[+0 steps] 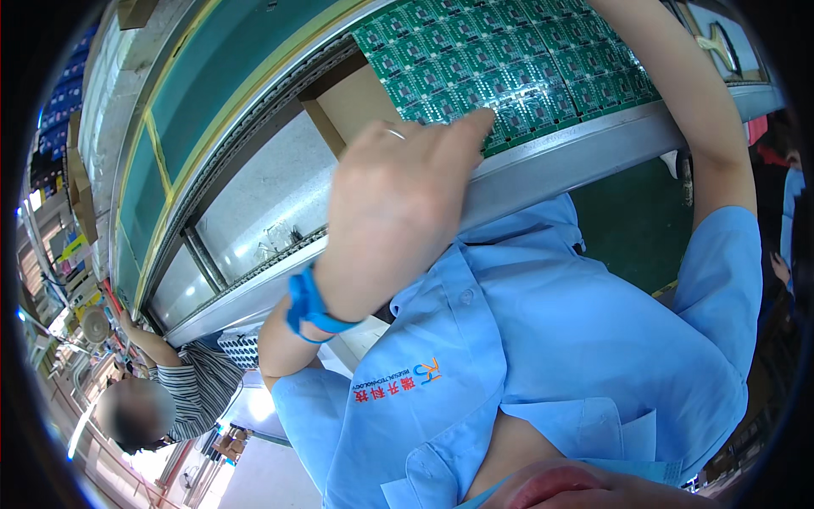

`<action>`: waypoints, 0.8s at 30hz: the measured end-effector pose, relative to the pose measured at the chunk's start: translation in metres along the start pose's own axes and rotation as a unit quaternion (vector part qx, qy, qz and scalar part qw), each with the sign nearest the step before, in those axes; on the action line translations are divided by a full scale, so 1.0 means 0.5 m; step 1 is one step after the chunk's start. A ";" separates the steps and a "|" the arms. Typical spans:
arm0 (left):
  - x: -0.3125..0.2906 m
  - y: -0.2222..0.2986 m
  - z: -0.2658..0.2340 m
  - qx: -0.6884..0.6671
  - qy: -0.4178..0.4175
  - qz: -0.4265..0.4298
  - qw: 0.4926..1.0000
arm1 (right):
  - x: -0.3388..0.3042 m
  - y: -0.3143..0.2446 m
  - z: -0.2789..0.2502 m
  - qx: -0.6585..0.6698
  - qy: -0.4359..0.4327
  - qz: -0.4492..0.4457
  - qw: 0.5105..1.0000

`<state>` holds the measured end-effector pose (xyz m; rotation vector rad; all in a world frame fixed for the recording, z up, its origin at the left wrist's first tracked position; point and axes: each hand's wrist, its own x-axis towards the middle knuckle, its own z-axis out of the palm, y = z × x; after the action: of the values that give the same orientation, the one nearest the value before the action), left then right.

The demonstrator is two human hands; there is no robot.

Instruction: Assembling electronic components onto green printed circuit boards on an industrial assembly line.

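Observation:
A large sheet of green circuit boards (509, 64), patterned with repeated small chips, spans the metal conveyor. A seam runs across it on the right. My left hand (398, 182), with a ring and a blue wristband, is at its near left corner. The thumb lies over the board's edge and the other fingers are curled, their tips hidden behind the hand, which is slightly blurred. My right forearm reaches up past the sheet's right side, and the hand is beyond the upper edge of the picture. Just left of the sheet is a brown cardboard piece (356, 97).
A metal rail (585, 136) runs along the conveyor's near side, close to my body. Green panels edged in yellow (208, 93) line the far side. At the lower left a person in a striped top (208, 386) reaches toward the line. Another person's blue sleeve (793, 204) shows far right.

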<state>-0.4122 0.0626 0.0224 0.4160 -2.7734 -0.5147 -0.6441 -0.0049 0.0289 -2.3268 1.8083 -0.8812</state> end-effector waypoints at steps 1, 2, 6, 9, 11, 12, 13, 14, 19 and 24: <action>0.007 -0.022 -0.011 0.002 0.037 -0.011 0.999 | -0.017 -0.018 -0.017 0.037 -0.014 0.034 0.999; 0.021 -0.062 -0.023 0.002 0.074 -0.019 0.997 | -0.037 -0.036 -0.037 0.072 -0.028 0.069 0.995; 0.050 -0.314 -0.087 0.158 0.133 -0.185 0.961 | -0.115 -0.088 -0.046 0.230 -0.133 0.080 0.961; 0.112 -0.321 -0.079 0.082 0.162 -0.266 0.947 | -0.219 -0.128 -0.044 0.195 -0.157 0.101 0.963; 0.104 -0.347 -0.099 -0.027 0.114 -0.279 0.953 | -0.259 -0.131 -0.025 0.133 -0.098 0.032 0.986; 0.108 -0.354 -0.092 -0.033 0.113 -0.277 0.954 | -0.274 -0.128 -0.016 0.069 -0.037 -0.028 0.997; 0.112 -0.350 -0.089 -0.031 0.108 -0.272 0.956 | -0.282 -0.131 -0.011 0.068 -0.019 -0.023 0.997; 0.113 -0.347 -0.087 -0.028 0.104 -0.268 0.957 | -0.289 -0.130 -0.007 0.067 -0.022 -0.022 0.997; 0.122 -0.329 -0.085 -0.101 0.111 -0.269 0.951 | -0.300 -0.128 0.003 0.058 -0.024 -0.009 0.998; 0.116 -0.341 -0.087 -0.013 0.089 -0.237 0.967 | -0.307 -0.129 0.004 0.055 -0.029 -0.014 0.998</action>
<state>-0.4124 -0.1221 0.0087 1.0765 -2.4834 -0.5815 -0.6095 0.1533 -0.0085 -2.2904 1.6655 -0.8838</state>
